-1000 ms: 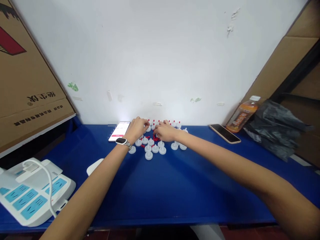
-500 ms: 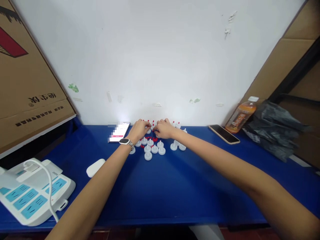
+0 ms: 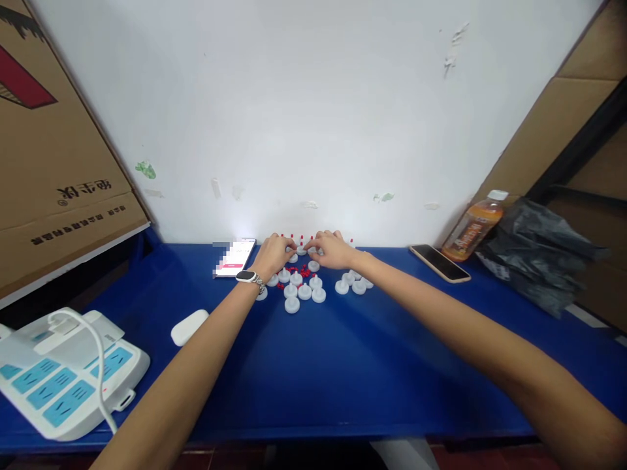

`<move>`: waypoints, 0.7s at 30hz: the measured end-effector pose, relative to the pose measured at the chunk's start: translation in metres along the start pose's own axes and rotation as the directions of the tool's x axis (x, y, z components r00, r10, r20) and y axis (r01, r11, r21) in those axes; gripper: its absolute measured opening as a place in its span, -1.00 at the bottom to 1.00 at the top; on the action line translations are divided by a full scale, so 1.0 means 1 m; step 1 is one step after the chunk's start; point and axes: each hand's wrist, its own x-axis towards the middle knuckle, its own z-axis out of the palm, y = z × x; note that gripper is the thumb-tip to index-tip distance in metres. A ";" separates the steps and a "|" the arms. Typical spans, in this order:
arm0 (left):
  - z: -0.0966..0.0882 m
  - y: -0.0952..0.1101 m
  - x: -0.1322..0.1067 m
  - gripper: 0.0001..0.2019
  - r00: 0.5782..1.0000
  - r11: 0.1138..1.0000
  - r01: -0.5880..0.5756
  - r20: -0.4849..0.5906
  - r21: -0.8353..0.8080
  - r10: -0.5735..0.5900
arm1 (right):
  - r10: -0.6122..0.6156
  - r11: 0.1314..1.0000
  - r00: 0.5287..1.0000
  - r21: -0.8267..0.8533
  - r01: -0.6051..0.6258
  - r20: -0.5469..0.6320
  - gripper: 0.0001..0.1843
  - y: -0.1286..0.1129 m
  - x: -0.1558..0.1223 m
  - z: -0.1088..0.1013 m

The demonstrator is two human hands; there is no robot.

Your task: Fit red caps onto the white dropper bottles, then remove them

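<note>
White round caps with upright spouts (image 3: 292, 305) stand in a loose group on the blue table, with small red tips (image 3: 304, 270) scattered among them. My left hand (image 3: 273, 254), a watch on its wrist, has its thumb and fingers pinched together at the back of the group. Just under its fingertips is a white cap (image 3: 292, 257). My right hand (image 3: 333, 250) is curled opposite, fingertips close together. A red-tipped white cap (image 3: 302, 249) shows between the two hands. What exactly each hand grips is too small and partly hidden.
Red-tipped caps line the white wall behind the hands. A lit phone (image 3: 236, 257) lies at the left, a white case (image 3: 189, 328) and power strip (image 3: 73, 385) nearer. Rightward are a dark phone (image 3: 439, 262), an orange drink bottle (image 3: 473, 226) and a black plastic bag (image 3: 533, 251).
My right hand has shifted slightly right and back, uncovering a white cap below its fingers. My left hand stays nearly in place. The whole view has moved a little.
</note>
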 end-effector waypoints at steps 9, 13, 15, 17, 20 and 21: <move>-0.016 0.011 -0.022 -0.78 0.996 0.998 -0.064 -0.057 0.003 0.064 | 0.000 0.990 0.998 0.142 -0.008 0.061 -0.79 0.009 -0.002 0.002; -0.020 0.010 -0.035 -0.80 0.995 0.997 -0.080 -0.063 -0.021 0.079 | 0.037 0.998 0.999 0.058 -0.037 0.003 -0.75 0.014 0.008 0.008; -0.021 0.009 -0.041 -0.82 0.994 0.995 -0.084 -0.068 -0.047 0.080 | 0.048 0.999 0.999 0.020 -0.048 0.004 -0.73 0.016 0.012 0.010; -0.022 0.009 -0.047 -0.82 0.994 0.993 -0.089 -0.076 -0.078 0.083 | 0.051 0.999 0.999 0.006 -0.051 0.002 -0.71 0.017 0.014 0.010; -0.022 0.011 -0.054 -0.83 0.992 0.987 -0.106 -0.078 -0.116 0.098 | 0.071 0.997 0.997 0.036 -0.070 -0.037 -0.67 0.018 0.012 0.011; -0.022 0.012 -0.057 -0.83 0.992 0.985 -0.116 -0.072 -0.128 0.108 | 0.083 0.995 0.994 0.057 -0.079 -0.065 -0.65 0.018 0.009 0.011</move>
